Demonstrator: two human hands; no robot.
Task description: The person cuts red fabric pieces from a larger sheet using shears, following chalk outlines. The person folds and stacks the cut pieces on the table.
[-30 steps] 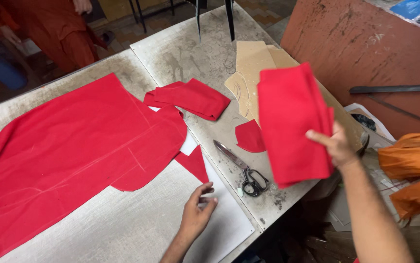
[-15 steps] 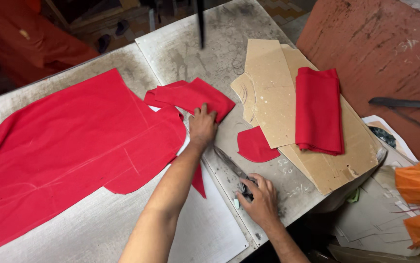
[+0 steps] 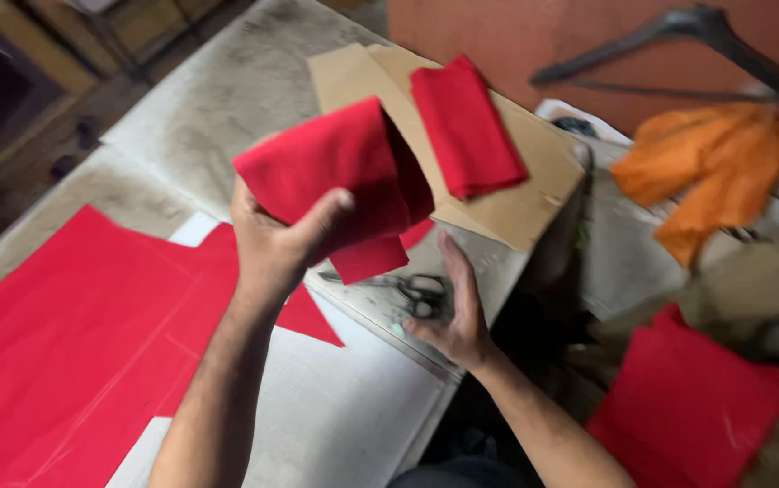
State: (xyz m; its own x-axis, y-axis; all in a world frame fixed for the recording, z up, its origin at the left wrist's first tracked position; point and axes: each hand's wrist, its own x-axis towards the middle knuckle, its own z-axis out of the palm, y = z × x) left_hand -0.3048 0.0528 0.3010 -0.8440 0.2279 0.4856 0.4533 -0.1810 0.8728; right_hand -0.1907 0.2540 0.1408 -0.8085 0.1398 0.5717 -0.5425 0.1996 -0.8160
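Two bare hands work over a scuffed grey metal bench [image 3: 254,81]. The left hand [image 3: 272,239] is raised above the bench, its grip closed on a folded piece of red cloth [image 3: 344,176], thumb across the near face and fingers hidden behind. That cloth is matte, soft, doubled over into a rough wedge, with a loose flap hanging below; its long axis runs from lower left up to the right, and the folded point faces the upper right. The right hand [image 3: 457,312] lies low at the bench's near edge, fingers stretched flat and open, resting on or just beside one pair of dark metal scissors [image 3: 407,289]; whether it grips them cannot be told. One second folded red cloth [image 3: 466,126] lies on a stack of tan cardboard pattern pieces [image 3: 516,194]. One large flat red fabric sheet [image 3: 64,361] covers the bench's left side. Off the bench to the right are one orange garment [image 3: 715,172] and one more red fabric pile [image 3: 688,407].
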